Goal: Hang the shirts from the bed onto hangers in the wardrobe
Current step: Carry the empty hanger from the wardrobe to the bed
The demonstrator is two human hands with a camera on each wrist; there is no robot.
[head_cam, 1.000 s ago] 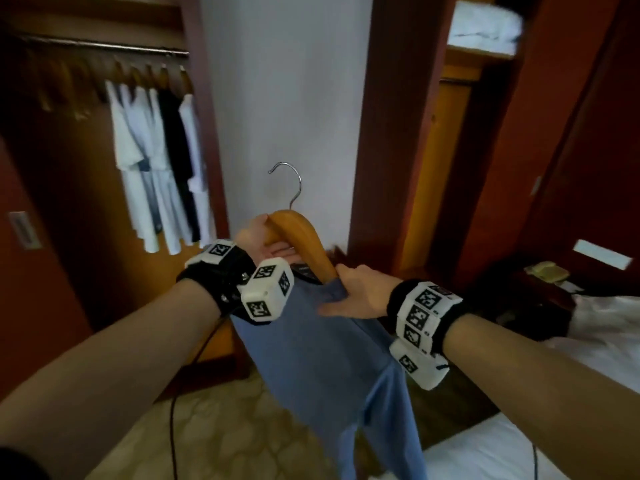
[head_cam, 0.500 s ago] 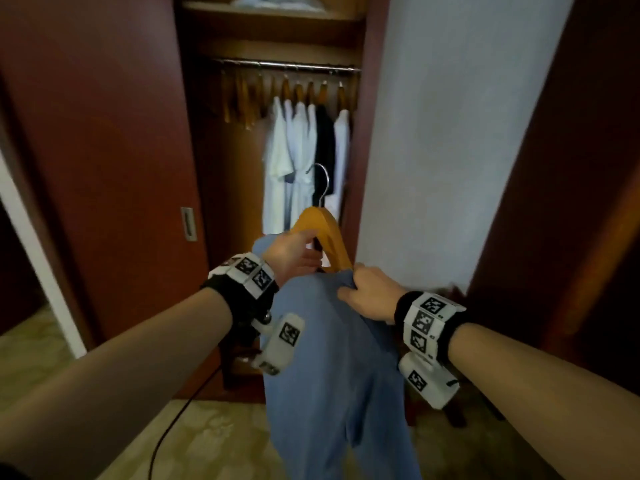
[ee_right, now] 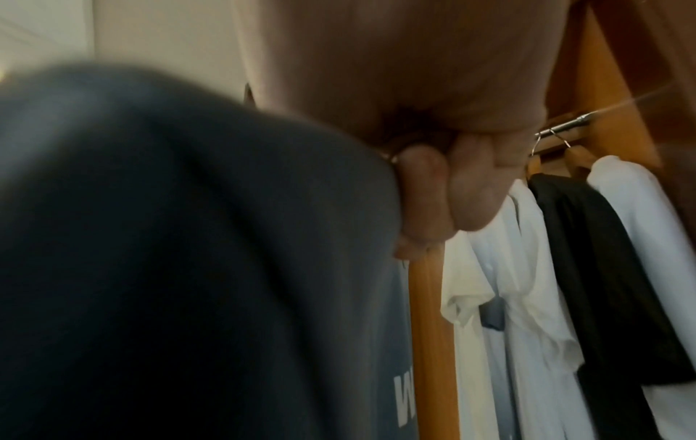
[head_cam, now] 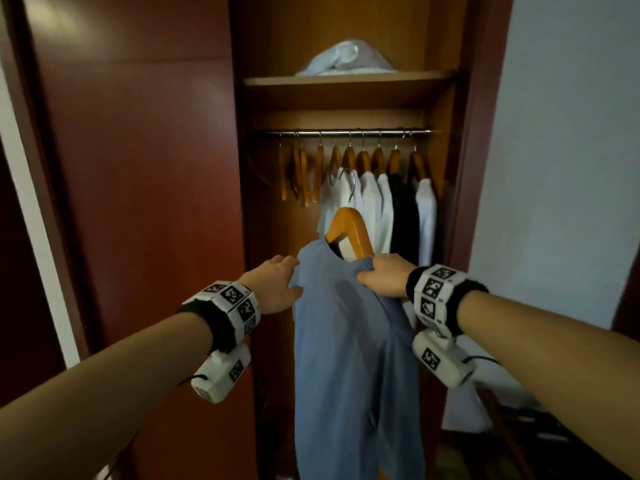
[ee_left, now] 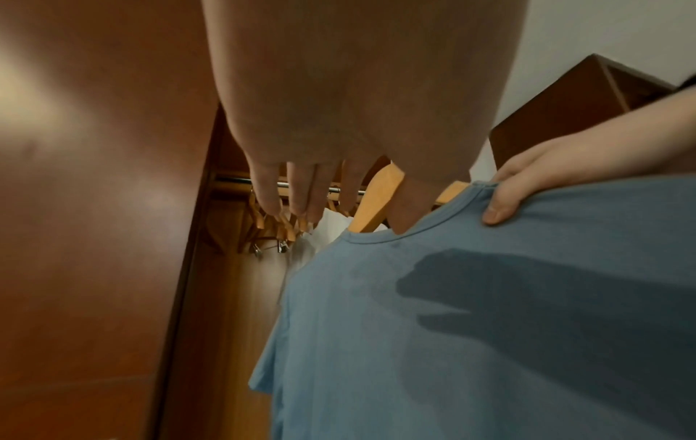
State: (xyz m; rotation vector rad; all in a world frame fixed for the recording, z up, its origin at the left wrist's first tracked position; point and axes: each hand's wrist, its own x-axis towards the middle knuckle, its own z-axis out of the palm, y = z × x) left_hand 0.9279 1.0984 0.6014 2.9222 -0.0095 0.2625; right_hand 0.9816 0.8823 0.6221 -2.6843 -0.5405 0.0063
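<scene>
A blue shirt hangs on a wooden hanger that I hold up before the open wardrobe. The hanger's metal hook stands below the rail. My right hand grips the shirt's right shoulder together with the hanger arm; in the right wrist view its fingers curl round the hanger. My left hand lies against the shirt's left shoulder. In the left wrist view its fingers hang straight, and the thumb touches the collar of the blue shirt.
On the rail hang several white shirts, one black shirt and, at the left, empty wooden hangers. A shelf above holds a pale bundle. A dark red door stands left, a white wall right.
The view has turned to face the wardrobe, now closer. My left hand let go of the hanger's neck and moved to the shirt's left shoulder. The right hand kept its grip.
</scene>
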